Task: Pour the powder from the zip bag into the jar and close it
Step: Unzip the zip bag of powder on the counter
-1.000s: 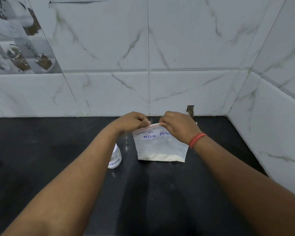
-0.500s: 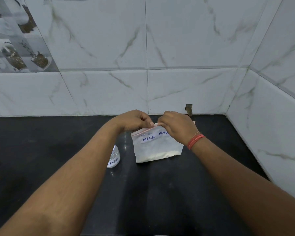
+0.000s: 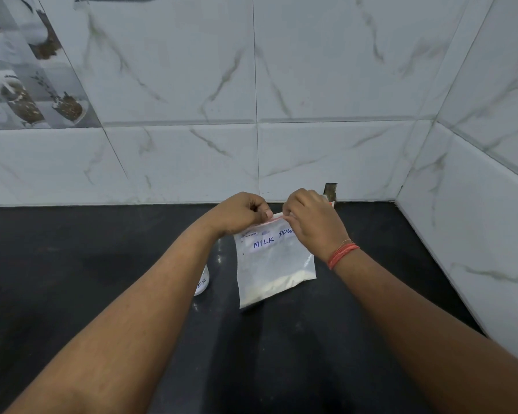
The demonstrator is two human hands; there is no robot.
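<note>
Our fingers (image 3: pixel 292 204) are curled and pinch the top edge of the clear plastic zip bag with a red strip along its mouth (image 3: pixel 274 264). Our left hand (image 3: pixel 240 212) pinches the left end of that red strip between the thumb and the bent fingers. Our right hand (image 3: pixel 311 222) pinches the strip just beside it, and covers the bag's top right corner.

The bag hangs tilted between our hands, with its left bottom corner lower than the right. We cannot tell if that corner touches the counter. Blue letters on a white label say "MILK POW", and the rest hides under our right hand. White powder (image 3: pixel 269 289) sits in the bottom of the bag.

The small clear jar with a white label (image 3: pixel 202 283) stands on the counter just to the left of the bag. Our left arm hides most of it, so we cannot see its top.

A bunch of red threads (image 3: pixel 341 255) goes round our right wrist.

Everything is over the shiny black stone counter (image 3: pixel 72 264). Behind it stands a wall of white marble tiles with grey veins (image 3: pixel 326 85), and it turns a corner on the right. A tile with a picture on it (image 3: pixel 27 85) is at the top left.
</note>
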